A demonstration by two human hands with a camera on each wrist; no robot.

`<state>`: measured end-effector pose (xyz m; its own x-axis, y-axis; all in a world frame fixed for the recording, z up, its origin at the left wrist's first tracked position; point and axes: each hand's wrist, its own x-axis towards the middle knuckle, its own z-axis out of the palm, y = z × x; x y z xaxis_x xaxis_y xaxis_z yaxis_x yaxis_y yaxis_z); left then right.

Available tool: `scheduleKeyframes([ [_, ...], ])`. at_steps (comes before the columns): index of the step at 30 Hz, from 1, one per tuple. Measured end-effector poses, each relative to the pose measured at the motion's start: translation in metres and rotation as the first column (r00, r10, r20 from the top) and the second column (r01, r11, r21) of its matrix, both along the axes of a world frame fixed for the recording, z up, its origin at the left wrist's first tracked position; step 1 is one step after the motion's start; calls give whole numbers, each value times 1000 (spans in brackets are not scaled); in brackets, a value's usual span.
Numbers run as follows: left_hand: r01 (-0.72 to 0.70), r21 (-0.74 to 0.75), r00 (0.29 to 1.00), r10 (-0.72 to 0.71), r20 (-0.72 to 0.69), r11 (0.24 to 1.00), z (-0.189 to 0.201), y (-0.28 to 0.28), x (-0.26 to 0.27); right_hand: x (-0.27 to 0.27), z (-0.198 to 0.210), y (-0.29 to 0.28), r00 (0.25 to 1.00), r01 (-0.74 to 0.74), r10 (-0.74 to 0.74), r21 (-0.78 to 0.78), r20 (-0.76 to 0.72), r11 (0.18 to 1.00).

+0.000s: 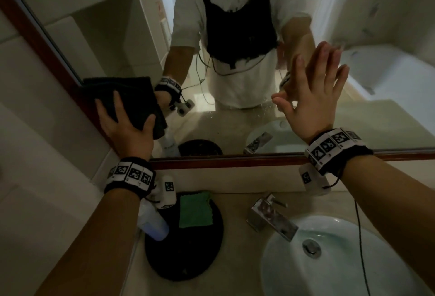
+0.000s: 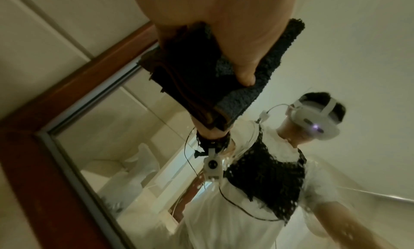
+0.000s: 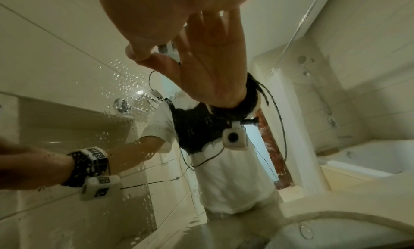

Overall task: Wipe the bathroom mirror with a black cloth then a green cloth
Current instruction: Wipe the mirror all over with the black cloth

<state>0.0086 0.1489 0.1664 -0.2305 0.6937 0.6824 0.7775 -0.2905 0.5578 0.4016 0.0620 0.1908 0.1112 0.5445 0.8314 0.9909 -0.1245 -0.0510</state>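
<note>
Sink [image 1: 277, 269]: nearest, at 5 o'clock in the head view, with the tap [image 1: 270, 215] just behind its rim.
Green cloth [image 1: 196, 209]: folded on a round black mat [image 1: 186, 260] on the counter at 6 o'clock, untouched; a spray bottle [image 1: 154, 222] lies beside it.
Left hand [image 1: 126, 126]: at 9 o'clock, palm and fingers pressing the black cloth [image 1: 131, 98] flat on the glass, thumb hooked round its lower edge, so it grips the cloth.
Black cloth, place: on the lower left corner of the mirror [image 1: 235, 126], just beside the brown frame [image 1: 47, 55].
Right hand [image 1: 315, 88]: at 2 o'clock, fingers straight and spread, holding nothing, tips touching the glass or very near it.
Glass: water droplets [image 3: 125, 83] show in the right wrist view.
Step in hand: judged to be the first wipe, with the black cloth.
Next move: likely sweeping the cloth across toward the wet patch, with even pressure; the green cloth comes after.
</note>
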Motion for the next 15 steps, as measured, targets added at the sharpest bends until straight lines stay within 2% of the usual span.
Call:
scheduleKeyframes([
  [7, 23, -23, 996, -21, 85, 999, -11, -11, 37, -2, -2, 2, 1000, 3, -3, -1, -7, 1000],
  [11, -12, -35, 1000, 12, -11, 999, -14, -25, 80, -2, -5, 3, 1000, 15, -15, 2, -7, 1000],
  [15, 47, 5, 997, -46, -64, 999, -20, -38, 137, -3, -7, 4, 1000, 11, -10, 1, -10, 1000],
])
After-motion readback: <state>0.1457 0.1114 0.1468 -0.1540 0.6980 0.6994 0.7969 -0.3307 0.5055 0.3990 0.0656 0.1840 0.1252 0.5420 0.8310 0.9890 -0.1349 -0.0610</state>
